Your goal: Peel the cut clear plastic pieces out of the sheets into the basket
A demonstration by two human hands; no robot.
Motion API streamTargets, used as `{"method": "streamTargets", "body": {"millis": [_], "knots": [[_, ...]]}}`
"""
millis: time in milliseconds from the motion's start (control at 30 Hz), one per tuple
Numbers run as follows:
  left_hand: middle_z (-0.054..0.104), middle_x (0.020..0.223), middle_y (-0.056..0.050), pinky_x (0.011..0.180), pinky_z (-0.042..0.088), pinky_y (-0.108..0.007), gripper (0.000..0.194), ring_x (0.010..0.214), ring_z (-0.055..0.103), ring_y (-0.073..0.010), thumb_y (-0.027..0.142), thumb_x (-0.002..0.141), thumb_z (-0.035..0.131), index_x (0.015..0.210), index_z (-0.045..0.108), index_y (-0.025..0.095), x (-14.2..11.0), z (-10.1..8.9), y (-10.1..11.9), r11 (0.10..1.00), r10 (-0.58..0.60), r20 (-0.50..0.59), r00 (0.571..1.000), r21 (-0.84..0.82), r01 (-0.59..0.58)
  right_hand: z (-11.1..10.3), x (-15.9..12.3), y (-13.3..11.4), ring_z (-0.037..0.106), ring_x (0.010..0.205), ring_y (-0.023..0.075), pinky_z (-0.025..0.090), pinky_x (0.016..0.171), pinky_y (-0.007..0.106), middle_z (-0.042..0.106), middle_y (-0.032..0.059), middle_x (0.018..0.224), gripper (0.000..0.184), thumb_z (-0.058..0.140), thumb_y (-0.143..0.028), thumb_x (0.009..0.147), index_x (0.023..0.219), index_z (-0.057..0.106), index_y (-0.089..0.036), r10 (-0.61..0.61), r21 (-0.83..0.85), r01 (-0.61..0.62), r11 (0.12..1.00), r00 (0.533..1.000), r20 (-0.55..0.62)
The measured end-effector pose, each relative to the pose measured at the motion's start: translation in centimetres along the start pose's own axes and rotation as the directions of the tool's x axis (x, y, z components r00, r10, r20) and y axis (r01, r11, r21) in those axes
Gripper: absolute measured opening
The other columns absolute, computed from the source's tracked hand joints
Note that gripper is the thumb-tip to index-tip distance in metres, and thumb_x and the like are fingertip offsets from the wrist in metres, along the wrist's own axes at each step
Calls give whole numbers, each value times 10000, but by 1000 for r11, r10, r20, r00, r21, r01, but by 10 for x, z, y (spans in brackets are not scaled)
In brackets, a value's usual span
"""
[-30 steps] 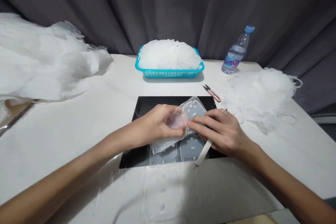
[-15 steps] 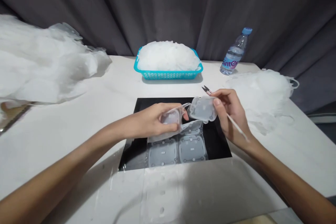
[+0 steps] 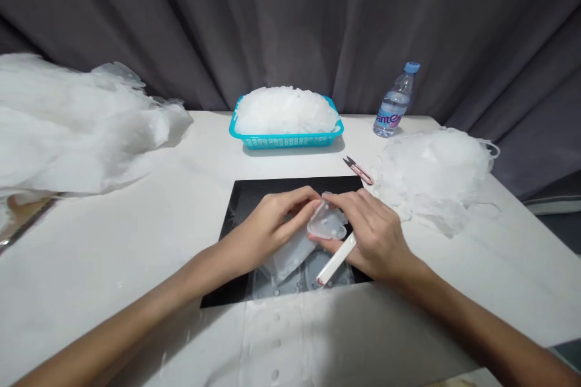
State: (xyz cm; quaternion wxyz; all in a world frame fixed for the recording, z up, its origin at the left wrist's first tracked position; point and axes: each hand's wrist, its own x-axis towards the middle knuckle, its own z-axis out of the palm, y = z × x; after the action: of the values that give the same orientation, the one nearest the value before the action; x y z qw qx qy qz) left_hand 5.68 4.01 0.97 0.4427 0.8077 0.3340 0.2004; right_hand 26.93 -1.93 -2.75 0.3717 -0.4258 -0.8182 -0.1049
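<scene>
Over the black mat, my left hand pinches the edge of a small translucent moulded piece with thumb and forefinger. My right hand grips the same piece from the other side, and the piece is tilted up between them. A flat white stick with a reddish tip juts from under the right palm, its other end hidden. Below the left hand hangs part of a clear sheet. Rounded-square moulded shapes of the sheet lie on the mat and run towards me.
At the back stands a blue basket heaped with translucent pieces. A water bottle is right of it, with thread snips in front. White translucent scrap piles lie left and right. A dark curtain hangs behind.
My hands have drawn together on the moulded piece, which has tilted and moved left and down. The white stick now points towards me and left, and the snips show fully.
</scene>
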Motion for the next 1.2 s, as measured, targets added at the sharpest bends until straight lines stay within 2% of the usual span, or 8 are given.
{"method": "streamTargets", "body": {"millis": [200,433,600,733,833,900,1100,1200], "knots": [[596,816,19,657,405,-236,304,703,496,-126,394,1099,479,952,633,178,1,8,2,999,1,-31,1000,-36,-2,3,-1,-13,637,695,218,477,619,359,784,83,894,465,531,-54,981,1445,539,-77,-12,-125,3,992,997,-73],[531,766,45,614,374,-224,280,654,439,-108,357,1095,457,950,622,183,1,10,-1,999,25,-19,999,-20,-26,4,0,-2,689,720,199,491,659,332,788,84,882,191,631,-150,1030,1198,658,-64,-102,-160,96,982,994,-29],[498,698,51,575,319,-221,269,634,407,-105,335,1025,515,824,602,178,0,14,-8,998,-40,-69,997,-54,36,-7,5,6,679,735,164,470,691,287,738,39,835,169,535,-156,1061,939,652,-166,219,145,-215,966,976,-11],[539,653,39,567,332,-220,205,611,456,-111,293,889,538,716,537,183,1,12,-24,984,-134,-127,983,-131,117,-5,4,30,572,665,142,421,627,264,609,-13,736,279,515,-365,1061,837,577,-210,653,422,-605,675,756,40],[490,606,47,524,317,-218,220,548,417,-108,347,866,520,708,526,193,6,6,-43,975,-206,-203,957,-130,182,3,0,51,462,604,136,374,573,272,480,-42,662,420,541,-560,1014,763,502,-226,868,572,-721,391,495,31],[427,572,59,501,300,-223,255,517,378,-112,392,878,521,711,532,199,11,2,-54,973,-225,-227,948,-107,205,6,-3,57,457,599,140,374,570,280,471,-45,654,462,550,-630,991,771,506,-226,914,609,-737,293,403,49],[615,894,-22,749,430,-301,239,847,557,-198,436,941,630,946,614,197,8,0,-27,967,-38,-460,887,208,149,4,0,21,570,735,162,475,689,297,628,12,844,320,506,-493,1075,909,577,-228,817,558,-642,527,562,-125],[634,794,7,714,424,-312,383,730,565,-176,504,1069,469,889,639,211,0,4,3,978,-138,-187,973,127,163,9,-2,-10,638,797,164,522,698,297,678,38,969,159,470,-334,1109,1017,561,-242,677,553,-524,648,729,-103]]}}
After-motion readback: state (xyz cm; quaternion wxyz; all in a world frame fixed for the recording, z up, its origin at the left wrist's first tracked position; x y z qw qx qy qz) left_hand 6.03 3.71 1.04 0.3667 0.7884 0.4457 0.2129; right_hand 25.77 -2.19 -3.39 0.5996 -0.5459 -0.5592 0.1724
